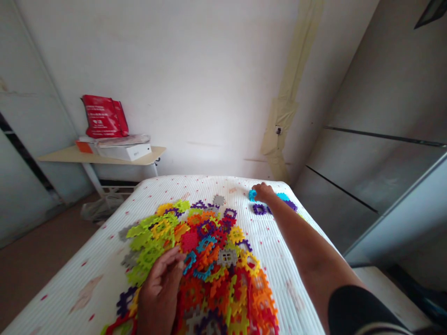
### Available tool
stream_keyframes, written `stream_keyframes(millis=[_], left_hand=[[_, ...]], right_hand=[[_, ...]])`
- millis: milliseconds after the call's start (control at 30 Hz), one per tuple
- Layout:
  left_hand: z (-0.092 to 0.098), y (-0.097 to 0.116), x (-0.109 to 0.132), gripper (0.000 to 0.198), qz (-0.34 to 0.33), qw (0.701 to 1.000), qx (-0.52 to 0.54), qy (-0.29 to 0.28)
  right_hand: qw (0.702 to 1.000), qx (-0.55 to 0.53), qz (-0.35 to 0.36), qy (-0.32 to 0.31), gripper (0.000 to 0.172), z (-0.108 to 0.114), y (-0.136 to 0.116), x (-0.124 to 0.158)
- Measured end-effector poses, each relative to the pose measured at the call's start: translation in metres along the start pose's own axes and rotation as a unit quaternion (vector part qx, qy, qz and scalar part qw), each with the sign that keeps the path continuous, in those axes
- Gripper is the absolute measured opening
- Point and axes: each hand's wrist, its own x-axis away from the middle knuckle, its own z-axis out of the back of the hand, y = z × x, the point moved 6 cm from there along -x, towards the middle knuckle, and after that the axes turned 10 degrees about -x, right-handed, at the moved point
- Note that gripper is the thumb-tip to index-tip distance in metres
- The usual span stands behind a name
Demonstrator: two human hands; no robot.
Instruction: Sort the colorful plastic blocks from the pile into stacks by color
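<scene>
A big heap of colourful interlocking plastic tiles (209, 260) lies on a white bed (104, 260). My left hand (162, 291) rests on the heap's left side, fingers curled onto green and orange tiles near a blue tile (190, 261). My right hand (262, 191) is stretched far out to the bed's back right, fingers closed on a light blue tile (252, 195). Beside that hand lie purple tiles (260, 209) and another light blue tile (283, 197), set apart from the heap.
A small side table (101, 157) at the back left carries a red bag (104, 116) and a white box (130, 150). A grey wardrobe (377, 153) stands along the right side of the bed. Bare floor (31, 251) shows on the left.
</scene>
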Motion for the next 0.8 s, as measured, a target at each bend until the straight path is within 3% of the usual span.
stream_keyframes(millis=[467, 800], left_hand=[[-0.0026, -0.0087, -0.0012, 0.047, -0.005, 1.000, 0.012, -0.012], [-0.0019, -0.0012, 0.0040, 0.039, -0.014, 0.999, 0.040, -0.001]], right_hand=[[1.000, 0.017, -0.015, -0.012, 0.046, -0.0060, -0.0011, -0.0106], [1.000, 0.006, -0.015, -0.010, 0.048, -0.0050, -0.0034, -0.0084]])
